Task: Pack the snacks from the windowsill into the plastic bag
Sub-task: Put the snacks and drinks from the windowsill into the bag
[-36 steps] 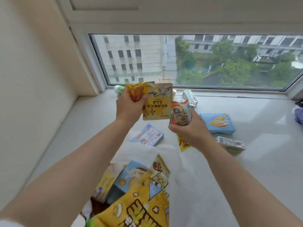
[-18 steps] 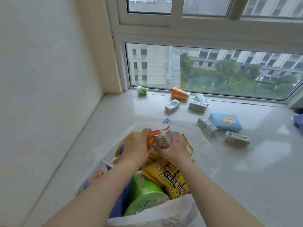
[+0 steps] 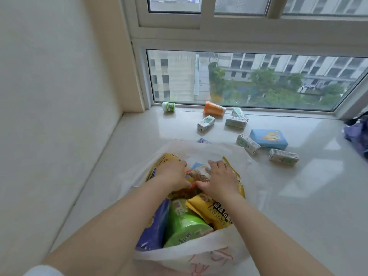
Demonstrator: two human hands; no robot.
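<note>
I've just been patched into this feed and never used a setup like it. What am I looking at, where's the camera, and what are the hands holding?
There is no robot here. One wide-angle camera on a person's head looks down at their own bare arms. The left hand and right hand are both inside a white plastic bag on a pale windowsill, pressing on a snack packet; how the fingers grip is hidden. The bag already holds yellow, green and blue packs. Left on the sill: five small cartons, a blue box, an orange pack and a green-and-white cup.
</note>
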